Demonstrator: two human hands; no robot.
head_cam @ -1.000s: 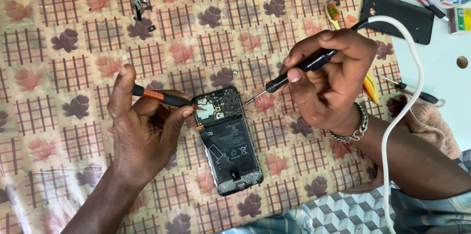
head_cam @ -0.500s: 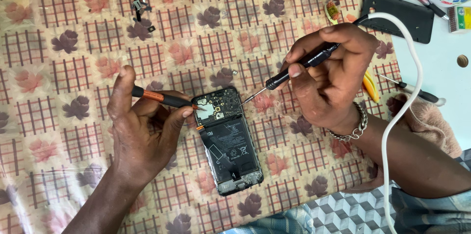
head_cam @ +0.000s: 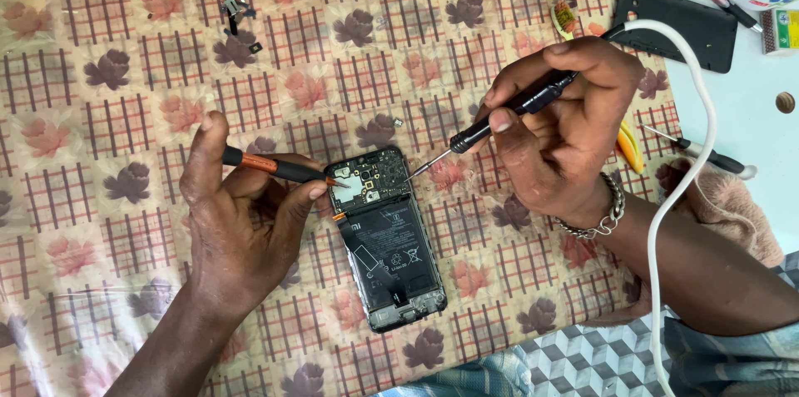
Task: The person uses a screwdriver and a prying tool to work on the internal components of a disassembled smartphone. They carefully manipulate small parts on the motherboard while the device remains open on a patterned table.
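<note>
An opened smartphone [head_cam: 385, 239] lies back-up on the patterned tablecloth, its battery and circuit board bare. My left hand [head_cam: 237, 222] grips an orange-and-black tool [head_cam: 270, 167] whose tip rests on the board at the phone's upper left. My right hand [head_cam: 562, 131] holds a black screwdriver [head_cam: 491, 121]; its metal tip points at the phone's upper right corner, right at the edge. A chain bracelet sits on my right wrist.
A black phone back cover [head_cam: 678, 24] lies at the upper right. A white cable [head_cam: 691, 164] curves over my right forearm. Small loose metal parts [head_cam: 235, 10] sit at the upper left. Another screwdriver [head_cam: 703, 157] and yellow picks [head_cam: 630, 147] lie right of my hand.
My right hand has shifted slightly, keeping the screwdriver tip by the phone's top right corner. My left hand and its tool stay put.
</note>
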